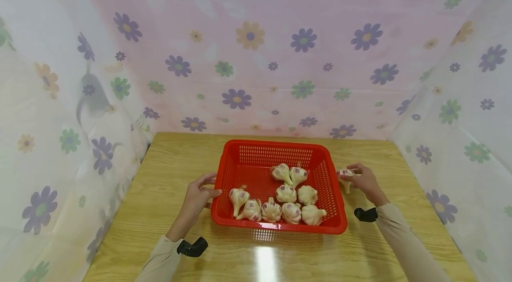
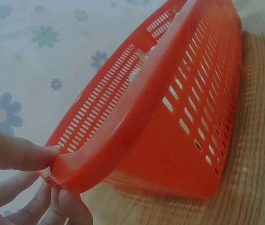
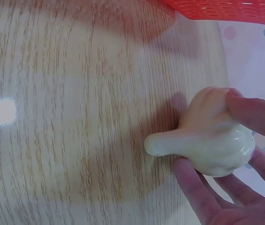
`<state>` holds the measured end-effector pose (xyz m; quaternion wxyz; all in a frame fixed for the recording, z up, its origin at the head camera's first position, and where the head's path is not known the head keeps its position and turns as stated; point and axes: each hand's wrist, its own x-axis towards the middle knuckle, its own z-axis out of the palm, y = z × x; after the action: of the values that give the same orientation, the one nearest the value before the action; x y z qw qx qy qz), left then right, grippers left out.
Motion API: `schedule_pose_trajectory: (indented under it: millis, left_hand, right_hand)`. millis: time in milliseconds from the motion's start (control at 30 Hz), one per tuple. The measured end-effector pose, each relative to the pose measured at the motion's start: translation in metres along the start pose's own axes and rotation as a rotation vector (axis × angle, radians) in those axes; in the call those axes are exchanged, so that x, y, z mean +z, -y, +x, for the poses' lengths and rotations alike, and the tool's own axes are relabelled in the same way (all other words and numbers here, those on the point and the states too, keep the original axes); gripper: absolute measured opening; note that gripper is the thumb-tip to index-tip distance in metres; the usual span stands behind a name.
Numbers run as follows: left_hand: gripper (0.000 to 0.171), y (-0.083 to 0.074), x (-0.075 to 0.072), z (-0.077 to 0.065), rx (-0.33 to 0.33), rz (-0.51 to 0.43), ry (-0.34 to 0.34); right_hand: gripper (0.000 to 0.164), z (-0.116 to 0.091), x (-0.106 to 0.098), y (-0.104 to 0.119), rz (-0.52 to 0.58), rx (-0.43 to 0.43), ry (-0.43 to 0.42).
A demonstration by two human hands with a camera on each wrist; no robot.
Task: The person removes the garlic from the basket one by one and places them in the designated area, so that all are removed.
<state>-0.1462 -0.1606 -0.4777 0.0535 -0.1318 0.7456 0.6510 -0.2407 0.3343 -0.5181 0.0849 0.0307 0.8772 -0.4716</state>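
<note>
A red plastic basket (image 1: pixel 250 175) with slotted walls stands on the wooden table, and several garlic bulbs (image 1: pixel 286 193) lie inside it, mostly along its near side and right half. My left hand (image 1: pixel 196 199) grips the rim at the basket's left side; in the left wrist view the thumb (image 2: pixel 27 152) lies over the rim and the other fingers curl beneath it. Just right of the basket, my right hand (image 1: pixel 365 182) holds one garlic bulb (image 3: pixel 217 136) between thumb and fingers, its stem pointing away from the palm and close over the table.
The wood-grain table (image 1: pixel 172 157) runs back to a flower-printed cloth (image 1: pixel 276 50), which also hangs at both sides. A bright light reflection shows on the tabletop in front of the basket. Black wrist devices (image 1: pixel 193 247) sit at both wrists.
</note>
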Motion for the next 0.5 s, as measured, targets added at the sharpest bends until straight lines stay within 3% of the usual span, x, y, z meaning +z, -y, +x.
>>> schedule_pose_trajectory:
  millis: [500]
  left_hand:
    - [0.050, 0.0024, 0.0006, 0.0011, -0.003, 0.004, -0.008]
  right_hand:
    - [0.058, -0.0013, 0.0062, 0.0018, -0.050, -0.051, -0.058]
